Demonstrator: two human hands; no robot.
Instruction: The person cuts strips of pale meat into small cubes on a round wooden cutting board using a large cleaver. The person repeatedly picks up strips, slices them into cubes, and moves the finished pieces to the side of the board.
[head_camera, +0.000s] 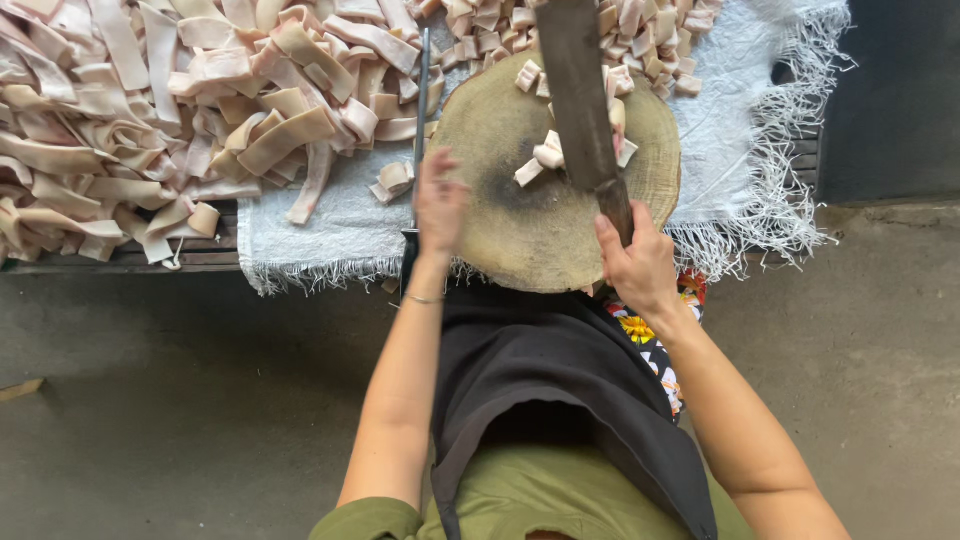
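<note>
The right hand (640, 262) is closed in a fist round the handle of a cleaver (580, 95), thumb lying up along the grip. The cleaver's long axis runs almost straight away from that hand, tilted slightly leftward, with the broad dark blade raised over the round wooden block (520, 225) and its far end passing out of the top of the view. Just beyond the hand, beside and partly under the blade, a few small cut pieces (548, 152) lie on the block. The left hand (438, 205) is loosely open, fingers together and gently curved, resting at the block's left edge; it grips nothing that can be seen. Right beside it, on its outer side, a thin dark rod (420, 110) lies on the white fringed cloth (740, 110), pointing away from the person. Further left of that hand sits a large heap of pale strips (150, 120); beyond the right hand, past the block, lies a pile of small cubes (650, 40).
</note>
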